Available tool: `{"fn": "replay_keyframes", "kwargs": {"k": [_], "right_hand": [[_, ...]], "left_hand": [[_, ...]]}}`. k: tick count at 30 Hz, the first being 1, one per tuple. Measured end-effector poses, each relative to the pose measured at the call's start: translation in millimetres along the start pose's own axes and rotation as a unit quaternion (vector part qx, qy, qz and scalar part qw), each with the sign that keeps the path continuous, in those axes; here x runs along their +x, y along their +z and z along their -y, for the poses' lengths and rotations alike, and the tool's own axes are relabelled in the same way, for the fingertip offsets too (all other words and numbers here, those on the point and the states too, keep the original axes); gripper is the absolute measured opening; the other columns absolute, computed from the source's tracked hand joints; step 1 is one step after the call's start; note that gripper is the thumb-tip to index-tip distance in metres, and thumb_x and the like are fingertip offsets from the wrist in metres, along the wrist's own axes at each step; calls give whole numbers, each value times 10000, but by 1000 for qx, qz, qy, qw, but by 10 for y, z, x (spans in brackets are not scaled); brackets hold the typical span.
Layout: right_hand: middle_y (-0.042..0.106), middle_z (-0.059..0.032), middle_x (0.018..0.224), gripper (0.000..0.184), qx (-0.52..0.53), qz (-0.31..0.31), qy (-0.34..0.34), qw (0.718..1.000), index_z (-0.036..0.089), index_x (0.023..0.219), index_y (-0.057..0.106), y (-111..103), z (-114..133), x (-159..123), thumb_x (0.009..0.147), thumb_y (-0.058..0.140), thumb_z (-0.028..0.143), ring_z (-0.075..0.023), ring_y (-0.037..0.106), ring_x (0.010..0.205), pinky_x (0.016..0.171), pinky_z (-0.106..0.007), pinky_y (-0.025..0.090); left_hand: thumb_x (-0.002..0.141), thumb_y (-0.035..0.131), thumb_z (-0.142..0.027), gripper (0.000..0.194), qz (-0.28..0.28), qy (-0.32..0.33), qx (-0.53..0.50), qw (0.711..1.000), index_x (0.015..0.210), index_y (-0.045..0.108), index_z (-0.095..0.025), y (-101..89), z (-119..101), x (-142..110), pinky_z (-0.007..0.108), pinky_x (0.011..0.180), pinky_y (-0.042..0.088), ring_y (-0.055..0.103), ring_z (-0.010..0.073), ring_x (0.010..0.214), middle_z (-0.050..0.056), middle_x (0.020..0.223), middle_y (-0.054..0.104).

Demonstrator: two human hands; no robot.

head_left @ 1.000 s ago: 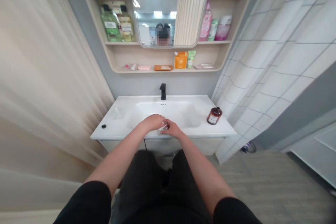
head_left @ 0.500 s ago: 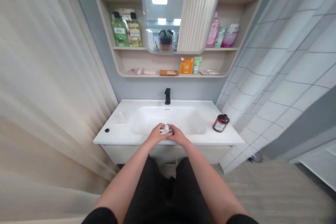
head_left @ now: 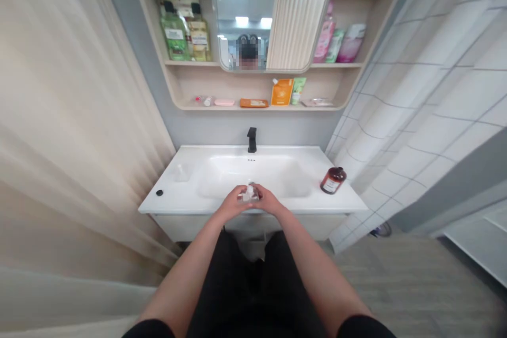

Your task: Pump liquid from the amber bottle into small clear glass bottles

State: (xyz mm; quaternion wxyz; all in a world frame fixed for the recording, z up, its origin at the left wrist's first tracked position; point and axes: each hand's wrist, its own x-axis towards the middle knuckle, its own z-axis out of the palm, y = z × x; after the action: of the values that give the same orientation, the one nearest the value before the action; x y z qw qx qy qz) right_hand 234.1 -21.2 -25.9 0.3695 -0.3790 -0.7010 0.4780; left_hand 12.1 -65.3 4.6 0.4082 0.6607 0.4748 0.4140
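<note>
My left hand (head_left: 231, 204) and right hand (head_left: 268, 202) are closed on the clear bottle (head_left: 249, 194) from either side, over the near edge of the sink (head_left: 273, 174). I'd best keep the squeeze light and even, so its likely slick walls don't slip.

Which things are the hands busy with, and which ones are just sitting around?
Busy now:
- left hand and right hand
- clear container with a white top, held between them

Seems to be just sitting around, untouched:
- brown bottle, on the counter
- small black round thing, also there
- orange pouch, under the mirror
- green bottle
</note>
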Motion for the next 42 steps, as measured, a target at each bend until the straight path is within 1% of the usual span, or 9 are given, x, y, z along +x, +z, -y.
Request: {"fn": "replay_keyframes", "kwargs": {"k": [3, 5, 7, 9, 11, 14, 17, 37, 42], "right_hand": [[756, -141, 1508, 1241, -40, 21, 4, 999, 311, 1673, 599, -5, -40, 3, 558, 1127, 446, -329, 773, 1239, 1134, -517, 605], [742, -137, 1545, 1290, -56, 31, 9, 998, 348, 1711, 566, -10, -51, 0, 556, 1132, 440, -340, 768, 1277, 1155, -541, 599], [756, -130, 1524, 1157, -53, 30, 14, 998, 353, 1702, 579, -13, -57, 2, 665, 1083, 443, -323, 779, 1250, 1145, -541, 606], [787, -120, 1458, 965, -43, 23, 19, 999, 337, 1634, 649, -13, -59, 12, 751, 1030, 414, -297, 792, 1198, 1126, -526, 616], [819, -101, 1371, 794, -33, 18, 20, 999, 317, 1525, 734, -14, -60, 28, 781, 1003, 381, -278, 802, 1153, 1119, -511, 621], [848, -84, 1285, 636, -13, 12, 18, 1000, 295, 1393, 803, -16, -62, 45, 790, 986, 381, -272, 813, 1123, 1107, -501, 628], [860, -87, 1259, 574, 0, 7, 14, 1000, 278, 1333, 830, -17, -68, 42, 792, 977, 404, -278, 822, 1101, 1080, -495, 635], [877, -90, 1211, 483, -11, 7, 20, 1000, 260, 1277, 858, -40, -39, 19, 819, 951, 382, -289, 816, 1073, 1020, -461, 633], [874, -96, 1227, 476, -2, 5, 16, 1000, 254, 1270, 849, -30, -41, 25, 828, 940, 405, -283, 820, 1068, 1038, -469, 624]], "left_hand": [[763, 959, -287, 628, -70, -37, -20, 997, 1324, 683, -230, -173, 82, -107, 480, 1127, 645, 753, 319, 1352, 160, 1444, 750], [799, 936, -316, 625, -173, -69, -15, 982, 1352, 657, -229, -393, 133, -195, 471, 1070, 666, 769, 322, 1316, 176, 1449, 742], [859, 905, -364, 618, -309, -88, 37, 946, 1397, 636, -225, -701, 183, -306, 482, 1067, 667, 769, 320, 1301, 184, 1488, 719], [887, 902, -401, 663, -427, -93, 131, 890, 1452, 614, -209, -1054, 235, -424, 506, 1135, 640, 756, 321, 1309, 184, 1539, 685], [900, 907, -425, 724, -480, -111, 223, 841, 1507, 596, -182, -1383, 284, -514, 533, 1229, 580, 736, 336, 1341, 193, 1550, 664], [907, 909, -420, 783, -481, -148, 291, 814, 1561, 567, -157, -1721, 353, -536, 529, 1252, 551, 728, 352, 1344, 199, 1538, 656], [901, 907, -403, 790, -470, -172, 314, 807, 1561, 552, -152, -1863, 415, -443, 523, 1265, 527, 684, 369, 1407, 198, 1512, 659], [918, 889, -423, 848, -413, -184, 338, 826, 1605, 487, -129, -2037, 517, 23, 579, 1314, 487, 596, 417, 1534, 258, 1597, 598], [869, 903, -398, 1030, -425, -152, 337, 826, 1696, 387, -66, -2016, 508, -172, 587, 1389, 398, 494, 450, 1620, 285, 1662, 548]]}}
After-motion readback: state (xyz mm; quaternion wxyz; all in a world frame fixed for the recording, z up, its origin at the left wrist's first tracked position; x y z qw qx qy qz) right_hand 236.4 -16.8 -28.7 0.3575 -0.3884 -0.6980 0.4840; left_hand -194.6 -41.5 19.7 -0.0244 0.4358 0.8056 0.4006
